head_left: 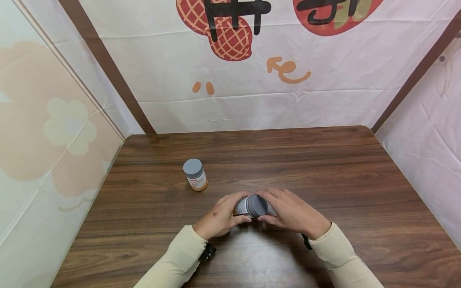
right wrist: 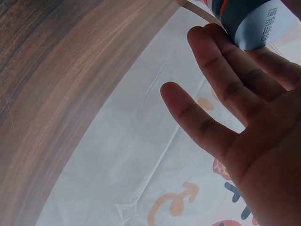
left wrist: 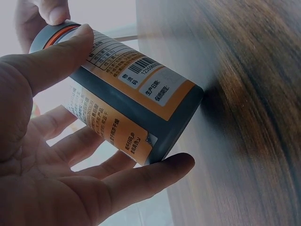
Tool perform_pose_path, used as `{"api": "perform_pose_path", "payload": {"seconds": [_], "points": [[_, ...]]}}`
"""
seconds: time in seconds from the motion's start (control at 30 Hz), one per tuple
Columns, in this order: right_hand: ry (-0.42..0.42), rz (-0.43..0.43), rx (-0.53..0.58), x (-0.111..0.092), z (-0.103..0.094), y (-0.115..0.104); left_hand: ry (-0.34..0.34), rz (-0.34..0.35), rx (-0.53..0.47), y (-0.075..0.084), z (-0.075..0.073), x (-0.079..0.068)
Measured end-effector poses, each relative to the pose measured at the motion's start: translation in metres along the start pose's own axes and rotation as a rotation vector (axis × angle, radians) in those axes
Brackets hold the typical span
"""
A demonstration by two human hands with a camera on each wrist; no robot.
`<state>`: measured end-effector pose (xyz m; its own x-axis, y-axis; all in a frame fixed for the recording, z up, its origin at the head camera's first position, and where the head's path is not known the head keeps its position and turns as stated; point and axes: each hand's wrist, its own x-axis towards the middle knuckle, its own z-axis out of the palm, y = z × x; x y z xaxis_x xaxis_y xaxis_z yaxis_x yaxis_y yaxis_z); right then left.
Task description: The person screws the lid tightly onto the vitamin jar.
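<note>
A supplement bottle [head_left: 242,207] with a grey lid [head_left: 258,205] is tilted over the table, its lid end raised toward the right. My left hand [head_left: 220,215] holds its body, thumb [left wrist: 70,54] across the label near the neck and fingers beneath. In the left wrist view, the bottle's dark base comes down close to the tabletop. My right hand [head_left: 293,212] pinches the lid between thumb and forefinger; its other fingers [right wrist: 202,125] extend loosely in the right wrist view. Farther back on the left, a second bottle [head_left: 197,181] with a grey lid stands upright.
The brown wood-grain table [head_left: 306,160] spans the space beneath my hands. A white printed curtain [head_left: 252,112] hangs along its far edge, with more fabric [head_left: 36,160] at the left and right sides.
</note>
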<state>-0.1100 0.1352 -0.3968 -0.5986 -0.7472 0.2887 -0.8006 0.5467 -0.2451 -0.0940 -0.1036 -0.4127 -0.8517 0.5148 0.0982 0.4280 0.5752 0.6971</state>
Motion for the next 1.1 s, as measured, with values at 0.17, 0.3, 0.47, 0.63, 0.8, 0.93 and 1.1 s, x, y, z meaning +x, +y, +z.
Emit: {"api": "perform_pose_path", "payload": {"seconds": [0.17,0.3,0.47,0.63,0.8,0.93,1.1], "points": [[-0.002,-0.016,0.002,0.0001,-0.0006,0.0007,0.001,0.000,0.001,-0.0002,0.0002,-0.0006],[-0.001,-0.050,0.006,0.0004,-0.0010,0.0015,0.005,0.000,-0.001,-0.0004,0.0005,-0.0005],[0.003,-0.063,0.020,0.0003,-0.0010,0.0016,0.011,0.011,-0.010,-0.0008,0.0010,0.0002],[0.004,-0.048,0.008,0.0002,-0.0003,0.0010,0.017,0.016,-0.013,-0.0008,0.0013,-0.0003],[0.004,-0.032,0.021,0.0004,0.0012,0.0008,0.013,0.011,-0.012,-0.0007,0.0009,-0.0006],[0.000,-0.014,0.052,0.0005,0.0013,0.0007,0.007,0.003,-0.011,-0.0003,0.0002,-0.0007],[-0.014,0.005,0.083,0.0007,0.0001,-0.0002,0.007,-0.006,-0.012,-0.0001,-0.0001,-0.0008]]}}
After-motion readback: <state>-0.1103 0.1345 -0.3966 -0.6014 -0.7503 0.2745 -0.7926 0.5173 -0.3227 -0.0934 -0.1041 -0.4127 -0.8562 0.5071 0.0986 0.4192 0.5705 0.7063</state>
